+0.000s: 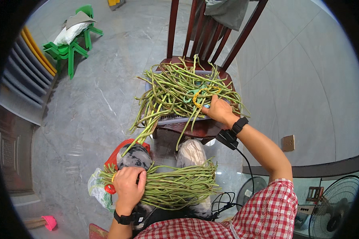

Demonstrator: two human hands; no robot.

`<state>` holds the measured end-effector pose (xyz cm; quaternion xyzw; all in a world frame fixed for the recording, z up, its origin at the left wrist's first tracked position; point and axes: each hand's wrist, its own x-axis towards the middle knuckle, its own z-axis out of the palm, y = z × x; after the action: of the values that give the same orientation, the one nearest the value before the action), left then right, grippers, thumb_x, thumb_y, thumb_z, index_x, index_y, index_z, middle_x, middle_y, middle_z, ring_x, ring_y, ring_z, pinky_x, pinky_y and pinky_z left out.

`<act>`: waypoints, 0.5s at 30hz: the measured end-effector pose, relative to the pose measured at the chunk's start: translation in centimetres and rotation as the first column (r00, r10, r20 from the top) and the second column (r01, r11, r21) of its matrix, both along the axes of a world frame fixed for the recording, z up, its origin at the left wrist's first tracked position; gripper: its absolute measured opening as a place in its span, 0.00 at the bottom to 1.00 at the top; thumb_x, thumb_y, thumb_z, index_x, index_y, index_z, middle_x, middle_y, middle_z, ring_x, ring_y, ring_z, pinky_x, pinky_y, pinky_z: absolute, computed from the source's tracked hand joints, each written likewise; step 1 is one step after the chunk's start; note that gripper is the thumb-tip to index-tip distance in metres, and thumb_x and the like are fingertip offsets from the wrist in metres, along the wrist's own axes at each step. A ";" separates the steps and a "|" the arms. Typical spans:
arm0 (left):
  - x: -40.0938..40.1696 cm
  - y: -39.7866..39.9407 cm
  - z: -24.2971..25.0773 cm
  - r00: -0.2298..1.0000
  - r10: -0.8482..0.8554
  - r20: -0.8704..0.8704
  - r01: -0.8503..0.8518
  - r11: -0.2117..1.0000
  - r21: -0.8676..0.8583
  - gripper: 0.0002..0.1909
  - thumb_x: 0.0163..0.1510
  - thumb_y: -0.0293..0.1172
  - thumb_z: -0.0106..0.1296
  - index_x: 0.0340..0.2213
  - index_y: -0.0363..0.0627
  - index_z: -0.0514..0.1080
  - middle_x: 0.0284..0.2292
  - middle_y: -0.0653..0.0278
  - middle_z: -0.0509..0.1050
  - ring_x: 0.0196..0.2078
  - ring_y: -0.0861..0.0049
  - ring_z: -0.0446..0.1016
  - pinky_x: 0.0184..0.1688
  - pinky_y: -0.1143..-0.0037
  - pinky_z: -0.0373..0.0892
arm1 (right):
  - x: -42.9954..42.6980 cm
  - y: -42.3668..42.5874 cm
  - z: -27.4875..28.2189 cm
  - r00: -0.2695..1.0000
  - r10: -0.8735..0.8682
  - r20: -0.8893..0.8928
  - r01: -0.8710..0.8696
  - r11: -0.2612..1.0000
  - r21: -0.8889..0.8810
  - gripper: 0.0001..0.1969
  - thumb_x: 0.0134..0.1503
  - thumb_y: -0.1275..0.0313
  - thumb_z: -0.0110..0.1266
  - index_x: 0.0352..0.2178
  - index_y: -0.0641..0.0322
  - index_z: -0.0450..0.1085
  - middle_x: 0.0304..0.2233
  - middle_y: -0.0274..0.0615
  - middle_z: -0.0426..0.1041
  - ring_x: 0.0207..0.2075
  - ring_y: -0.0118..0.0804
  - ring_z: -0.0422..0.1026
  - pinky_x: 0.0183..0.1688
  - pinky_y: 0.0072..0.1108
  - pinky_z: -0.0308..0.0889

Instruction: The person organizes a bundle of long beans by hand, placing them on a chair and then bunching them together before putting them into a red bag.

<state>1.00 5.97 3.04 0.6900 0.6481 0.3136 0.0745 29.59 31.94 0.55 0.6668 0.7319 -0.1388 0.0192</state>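
A bundle of long green beans [182,185] lies across the person's lap. My left hand [130,182] grips it near its left end, beside a yellow band [113,177] around the beans. On the wooden chair's seat [194,128] stands a lavender plastic basket [173,120] heaped with loose long beans [164,89]. My right hand [218,110] reaches onto the right part of the heap, thumb and fingers at a yellow braided band [196,98]; whether it holds the band or beans I cannot tell. Green plastic rings [188,96] lie beside the band.
Grey cloth [227,13] hangs on the chair back. A red bag [116,154] and a clear plastic bag [100,191] are by the left knee. A black cable [248,161] runs below my right forearm. Green stools [71,53] stand far left; a fan [335,209] is at lower right.
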 end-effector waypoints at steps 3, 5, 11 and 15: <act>-0.2 0.0 0.0 1.000 -0.012 0.009 0.012 1.000 0.010 0.02 0.47 0.27 0.56 0.24 0.44 0.74 0.25 0.63 0.75 0.28 0.64 0.72 0.31 0.69 0.64 | -0.6 0.3 -0.5 0.987 -0.150 -0.058 0.148 0.988 -0.036 0.37 0.45 0.49 0.62 0.43 0.71 0.60 0.37 0.62 0.73 0.41 0.58 0.73 0.42 0.38 0.69; -0.3 -0.1 0.0 1.000 -0.018 0.011 0.017 1.000 0.023 0.02 0.46 0.27 0.56 0.24 0.45 0.74 0.25 0.64 0.75 0.28 0.66 0.72 0.31 0.69 0.65 | -0.9 0.5 -0.7 0.976 -0.192 -0.098 0.189 0.981 -0.043 0.39 0.44 0.49 0.62 0.44 0.71 0.58 0.38 0.62 0.73 0.41 0.58 0.73 0.42 0.38 0.69; -0.4 -0.3 0.0 1.000 -0.026 0.018 0.024 0.998 0.062 0.02 0.46 0.28 0.56 0.24 0.45 0.74 0.24 0.65 0.75 0.28 0.66 0.72 0.31 0.69 0.65 | -1.4 1.3 -0.5 0.812 -0.374 -0.449 0.351 0.926 -0.137 0.39 0.39 0.73 0.69 0.47 0.76 0.52 0.41 0.60 0.71 0.44 0.53 0.72 0.45 0.31 0.68; -0.5 -0.5 -0.1 0.999 -0.030 0.021 0.029 0.997 0.078 0.02 0.46 0.28 0.56 0.24 0.45 0.73 0.24 0.65 0.75 0.28 0.66 0.72 0.31 0.69 0.65 | -0.3 1.7 0.5 0.486 -0.530 -0.695 0.328 0.848 -0.417 0.24 0.48 0.84 0.57 0.43 0.57 0.56 0.38 0.41 0.67 0.38 0.39 0.70 0.35 0.34 0.68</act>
<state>0.52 5.47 2.93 0.6982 0.6242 0.3453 0.0595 29.27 33.63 1.01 0.6898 0.4505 -0.5012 -0.2646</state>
